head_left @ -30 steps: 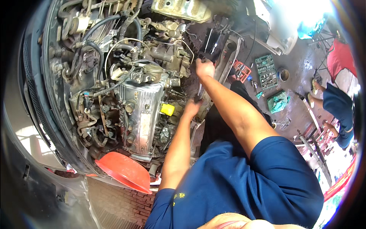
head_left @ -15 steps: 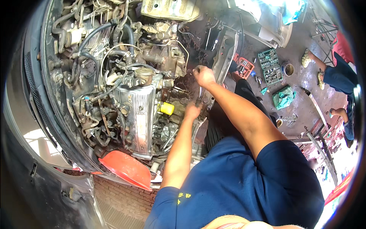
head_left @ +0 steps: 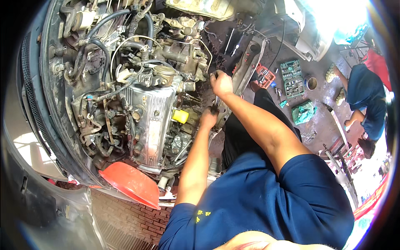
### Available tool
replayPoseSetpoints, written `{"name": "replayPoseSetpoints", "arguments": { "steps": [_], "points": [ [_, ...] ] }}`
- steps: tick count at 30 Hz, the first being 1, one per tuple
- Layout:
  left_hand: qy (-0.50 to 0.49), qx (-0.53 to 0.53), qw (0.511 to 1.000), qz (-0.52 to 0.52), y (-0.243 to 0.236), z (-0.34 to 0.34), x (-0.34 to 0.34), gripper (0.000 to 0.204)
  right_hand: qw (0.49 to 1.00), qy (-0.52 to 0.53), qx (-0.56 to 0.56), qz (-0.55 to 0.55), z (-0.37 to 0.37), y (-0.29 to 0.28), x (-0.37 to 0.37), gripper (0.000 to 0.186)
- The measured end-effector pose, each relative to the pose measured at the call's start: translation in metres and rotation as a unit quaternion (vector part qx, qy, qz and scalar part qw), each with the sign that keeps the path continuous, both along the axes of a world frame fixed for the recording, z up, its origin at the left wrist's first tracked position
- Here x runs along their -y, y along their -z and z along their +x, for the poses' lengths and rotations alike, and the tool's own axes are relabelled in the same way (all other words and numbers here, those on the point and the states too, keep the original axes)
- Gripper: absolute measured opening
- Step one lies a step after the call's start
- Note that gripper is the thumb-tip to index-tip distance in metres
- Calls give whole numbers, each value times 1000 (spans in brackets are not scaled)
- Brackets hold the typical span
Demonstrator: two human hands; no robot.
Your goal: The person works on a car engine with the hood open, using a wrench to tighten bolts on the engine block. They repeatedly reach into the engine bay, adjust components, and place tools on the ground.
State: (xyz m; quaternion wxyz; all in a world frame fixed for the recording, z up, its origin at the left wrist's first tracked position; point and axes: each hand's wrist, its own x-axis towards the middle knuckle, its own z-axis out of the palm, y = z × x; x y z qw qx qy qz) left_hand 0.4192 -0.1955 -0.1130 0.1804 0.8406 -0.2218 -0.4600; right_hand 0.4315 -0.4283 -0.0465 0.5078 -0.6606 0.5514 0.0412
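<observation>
My right hand (head_left: 221, 84) is closed at the front edge of an open engine bay, beside the engine (head_left: 152, 121). Just below it, my left hand (head_left: 208, 119) has its fingers wrapped round the dark end of a slim metal tool (head_left: 216, 101). The shiny shaft runs up from the left hand toward the right one. Its far end and exact kind are hidden by my fingers. A yellow cap (head_left: 180, 116) sits on the engine's side, left of my left hand. The metal front crossmember (head_left: 246, 62) stretches past my right hand.
A red plastic basin (head_left: 131, 183) rests at the near left of the bay. On the floor at right lie a green socket case (head_left: 293, 79), an orange tool case (head_left: 265, 76), a round tin (head_left: 311, 83) and a green bag (head_left: 304, 112). Another person (head_left: 366, 96) bends down at far right.
The view has shifted slightly. My hands stay close together on the tool, the left a little nearer the right. The person at far right has bent lower.
</observation>
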Motion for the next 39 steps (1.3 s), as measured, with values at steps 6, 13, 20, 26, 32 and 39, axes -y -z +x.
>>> {"name": "replayPoseSetpoints", "arguments": {
  "steps": [6, 13, 20, 26, 32, 39],
  "points": [
    [-16, -51, 998, -25, -16, 3, 15, 35, 999, -13, -33, -26, 3, -3, -5, 35],
    [37, -113, 991, 58, -68, 28, 19, 49, 1000, 2, -5, 29, 2, 27, 14, 37],
    [-143, -301, 938, 93, -94, 51, 26, 38, 982, 36, -144, 121, 22, 26, 14, 45],
    [128, -24, 986, -107, -1, 10, 22, 27, 987, 83, -139, 8, 35, -3, 6, 43],
    [-2, -135, 990, 38, -58, 19, 28, 37, 989, 61, -131, -22, 32, 0, 3, 43],
    [-17, -96, 994, 56, -44, 7, 29, 38, 987, 61, -144, -23, 32, -8, 7, 44]
  ]
}}
